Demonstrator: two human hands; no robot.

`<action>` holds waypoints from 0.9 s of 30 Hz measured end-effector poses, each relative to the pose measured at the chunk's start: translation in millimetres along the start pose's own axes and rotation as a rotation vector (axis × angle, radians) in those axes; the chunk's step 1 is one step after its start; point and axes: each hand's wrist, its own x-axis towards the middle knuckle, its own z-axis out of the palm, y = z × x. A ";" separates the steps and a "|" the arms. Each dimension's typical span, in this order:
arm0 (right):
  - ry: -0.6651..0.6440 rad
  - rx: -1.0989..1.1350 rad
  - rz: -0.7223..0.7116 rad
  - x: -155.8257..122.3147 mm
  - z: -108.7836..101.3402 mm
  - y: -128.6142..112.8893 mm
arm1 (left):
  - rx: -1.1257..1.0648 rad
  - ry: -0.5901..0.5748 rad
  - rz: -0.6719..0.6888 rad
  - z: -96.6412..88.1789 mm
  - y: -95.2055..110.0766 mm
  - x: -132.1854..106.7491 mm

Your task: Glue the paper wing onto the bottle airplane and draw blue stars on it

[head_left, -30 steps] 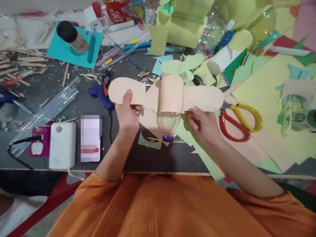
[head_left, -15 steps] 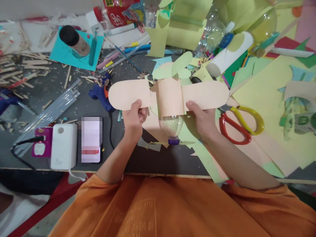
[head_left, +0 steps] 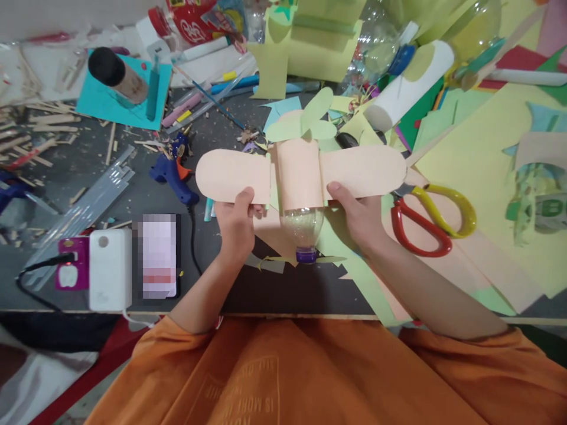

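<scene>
A clear plastic bottle (head_left: 303,227) with a purple cap (head_left: 306,255) lies above the dark table, its body wrapped in peach paper (head_left: 299,174). Two rounded peach paper wings stick out sideways. My left hand (head_left: 237,221) pinches the lower edge of the left wing (head_left: 230,175) close to the bottle. My right hand (head_left: 361,215) holds the lower edge of the right wing (head_left: 365,171), thumb on top. Light green leaf-shaped cutouts (head_left: 310,121) sit at the bottle's far end.
Red and yellow scissors (head_left: 432,221) lie right of my right hand. A blue glue gun (head_left: 172,174), a phone (head_left: 158,257) and a white charger (head_left: 108,268) sit at left. Coloured paper sheets (head_left: 482,159), bottles, pens and wooden sticks (head_left: 48,124) crowd the back.
My left hand slid along the left wing toward the bottle. My right hand shifted up onto the right wing's edge. The model stayed roughly in place.
</scene>
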 end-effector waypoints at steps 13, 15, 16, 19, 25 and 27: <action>-0.006 0.034 0.034 -1.8 1.9 1.3 | 0.074 0.114 0.085 -1.4 -6.3 -0.9; 0.014 0.013 0.011 -2.0 2.5 -0.6 | 0.080 0.099 0.069 -0.7 -6.5 -1.6; 0.019 0.002 0.000 -2.2 2.8 -1.7 | 0.085 0.091 0.062 -0.5 -6.7 -2.0; 0.002 -0.019 -0.006 -2.9 3.7 -4.7 | 0.098 0.089 0.055 0.2 -6.7 -3.5; -0.005 -0.011 -0.027 -4.3 5.1 -6.4 | 0.087 0.092 0.072 0.4 -7.7 -4.7; -0.008 -0.016 -0.028 -4.3 4.9 -5.7 | 0.102 0.082 0.062 -0.6 -9.4 -3.8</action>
